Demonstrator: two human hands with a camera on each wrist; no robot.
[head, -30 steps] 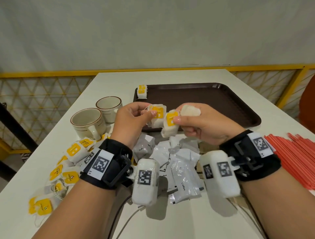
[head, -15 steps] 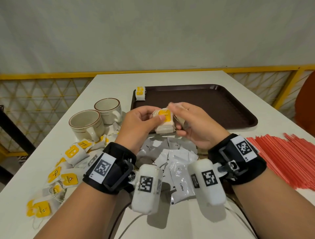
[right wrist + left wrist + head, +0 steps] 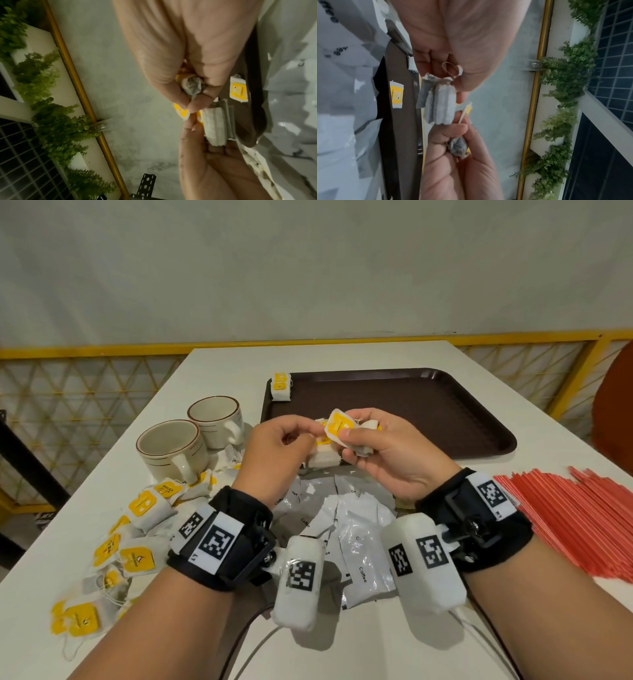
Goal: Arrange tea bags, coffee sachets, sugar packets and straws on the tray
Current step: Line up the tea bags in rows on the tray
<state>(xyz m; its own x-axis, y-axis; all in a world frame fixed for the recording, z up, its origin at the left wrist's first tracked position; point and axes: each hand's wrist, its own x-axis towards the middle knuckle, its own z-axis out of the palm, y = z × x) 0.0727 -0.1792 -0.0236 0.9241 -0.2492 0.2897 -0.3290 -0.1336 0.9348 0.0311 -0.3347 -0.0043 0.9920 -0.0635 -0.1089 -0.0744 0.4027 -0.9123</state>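
White table (image 3: 342, 642) is filling the head view, with a grey wall and yellow railing sitting behind it. Both hands are meeting just over the near edge of the brown tray (image 3: 445, 412): the left hand (image 3: 274, 453) is pinching a couple of stacked tea bags (image 3: 323, 458), and the right hand (image 3: 387, 457) is gripping another tea bag (image 3: 339, 428) by its yellow tag. One tea bag on the tray (image 3: 281, 386) is sitting at its 10 o'clock corner. Loose tea bags (image 3: 147, 508) and two mugs (image 3: 178, 446) are lying at 9 o'clock, coffee sachets (image 3: 363, 549) under the wrists, red straws (image 3: 582, 515) at 3 o'clock. Left wrist cam is showing the left hand's fingers (image 3: 462, 81) curling round the stacked bags. Right wrist cam is showing the right hand's fingertips (image 3: 197, 105) squeezing a crumpled bag.
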